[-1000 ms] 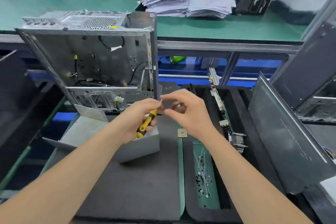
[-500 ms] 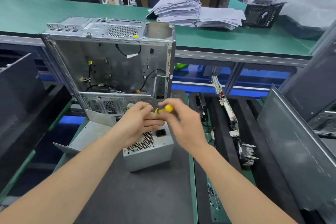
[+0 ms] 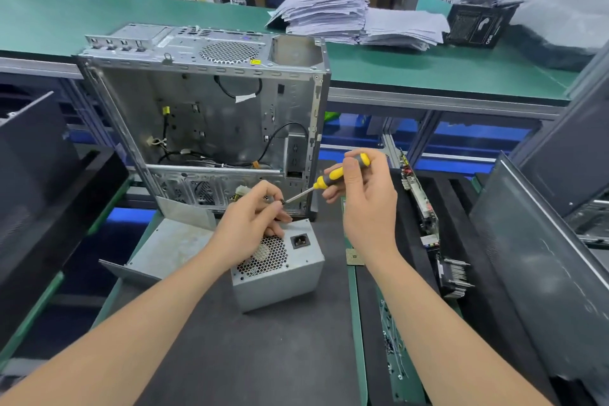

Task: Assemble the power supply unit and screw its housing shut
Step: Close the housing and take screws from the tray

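PSU [image 3: 280, 270] sits on the mat [image 3: 263, 356], just before the case [image 3: 204, 115]. Judged rigid, weighty and sharp-edged; hold by the plain side walls, not the grille. Left hand [image 3: 253, 227] pinches a small screw [image 3: 282, 202] at the screwdriver [image 3: 341, 175] tip; right hand [image 3: 365, 208] grips its handle. The open case holds loose cables.

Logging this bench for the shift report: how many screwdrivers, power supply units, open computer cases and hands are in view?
Screwdriver: 1
Power supply unit: 1
Open computer case: 1
Hands: 2 (left hand, right hand)
Total: 5
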`<state>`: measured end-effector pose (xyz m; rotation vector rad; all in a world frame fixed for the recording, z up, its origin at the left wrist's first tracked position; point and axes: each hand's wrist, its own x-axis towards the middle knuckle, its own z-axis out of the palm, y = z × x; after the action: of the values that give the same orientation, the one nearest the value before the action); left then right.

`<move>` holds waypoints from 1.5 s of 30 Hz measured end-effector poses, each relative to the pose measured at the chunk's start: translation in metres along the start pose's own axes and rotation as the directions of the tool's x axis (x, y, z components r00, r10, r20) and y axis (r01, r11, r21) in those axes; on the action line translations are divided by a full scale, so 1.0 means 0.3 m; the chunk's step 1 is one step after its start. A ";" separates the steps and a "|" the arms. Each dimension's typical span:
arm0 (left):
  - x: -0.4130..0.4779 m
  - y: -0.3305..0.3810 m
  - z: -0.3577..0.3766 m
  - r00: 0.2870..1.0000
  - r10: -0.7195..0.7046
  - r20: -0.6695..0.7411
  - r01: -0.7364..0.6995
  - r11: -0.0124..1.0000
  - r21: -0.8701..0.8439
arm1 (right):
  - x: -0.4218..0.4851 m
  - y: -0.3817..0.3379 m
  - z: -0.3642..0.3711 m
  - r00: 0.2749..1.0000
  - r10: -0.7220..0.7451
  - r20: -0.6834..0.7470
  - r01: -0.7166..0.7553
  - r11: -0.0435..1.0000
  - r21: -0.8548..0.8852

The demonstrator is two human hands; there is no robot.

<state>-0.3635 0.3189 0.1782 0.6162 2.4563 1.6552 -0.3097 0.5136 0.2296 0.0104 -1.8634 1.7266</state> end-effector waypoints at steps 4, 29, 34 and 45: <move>0.000 0.004 -0.004 1.000 0.020 0.011 -0.020 1.000 0.017 | -0.004 -0.002 0.002 1.000 0.003 -0.009 -0.003 1.000 -0.010; -0.016 -0.044 -0.002 1.000 0.031 0.003 -0.031 0.999 -0.009 | 0.021 -0.033 -0.027 0.976 -0.007 0.217 0.033 0.993 -0.116; -0.018 -0.041 -0.018 0.997 0.054 0.056 -0.060 0.993 0.098 | 0.018 -0.037 -0.011 0.989 -0.015 0.145 0.038 0.986 -0.162; -0.006 -0.084 -0.047 1.000 -0.019 0.009 0.019 1.000 -0.007 | 0.018 -0.040 -0.012 0.990 0.004 0.141 0.018 0.988 -0.154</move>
<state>-0.3730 0.2978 0.1607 0.5964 2.4421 1.6498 -0.3079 0.5170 0.2427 0.0789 -2.0940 1.6081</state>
